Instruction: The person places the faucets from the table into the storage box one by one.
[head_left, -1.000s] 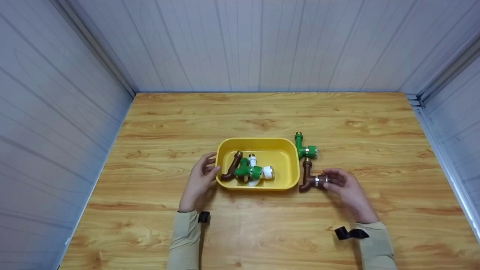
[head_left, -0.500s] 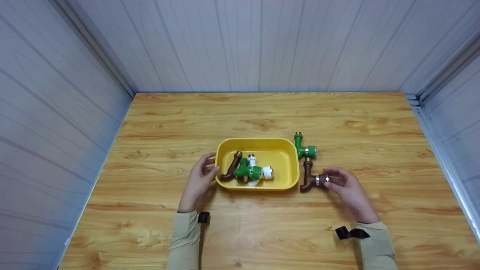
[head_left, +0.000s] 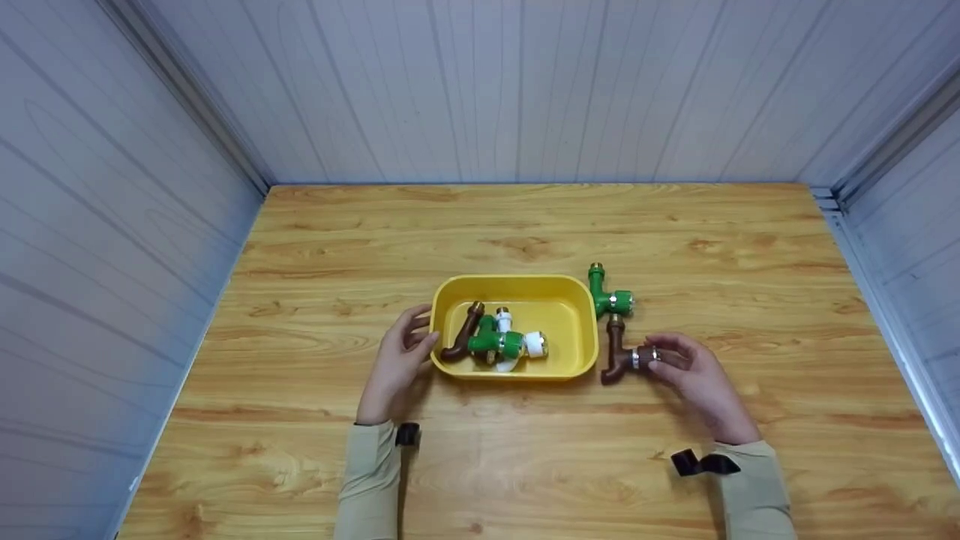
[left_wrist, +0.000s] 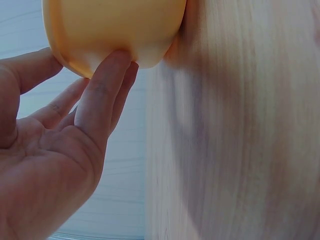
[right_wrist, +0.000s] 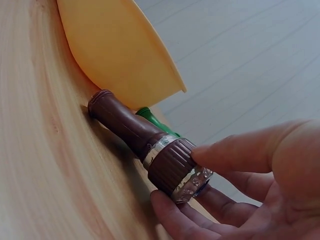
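Note:
In the head view a yellow plastic bin (head_left: 574,371) sits mid-table. My left hand (head_left: 399,360) grips its left end, thumb at the rim and fingertips against the outer wall (left_wrist: 150,30). Inside, towards the left, lie a brown tap (head_left: 466,331), a green tap (head_left: 499,344) and a white tap (head_left: 535,344), partly overlapping. Right of the bin, my right hand (head_left: 696,379) holds the ribbed knob (right_wrist: 170,165) of a second brown tap (head_left: 616,351) between thumb and fingers. Another green tap (head_left: 604,300) lies just behind it, close to the bin's right wall.
The wood-grain table (head_left: 480,457) carries everything. Pale panel walls (head_left: 480,90) stand along its back and both sides. A dark wrist strap piece (head_left: 705,463) sticks out by the right sleeve, and a smaller one (head_left: 407,434) by the left.
The brown tap in my right hand has shifted very slightly to the right, away from the bin. My left hand, the bin and the taps inside stay put.

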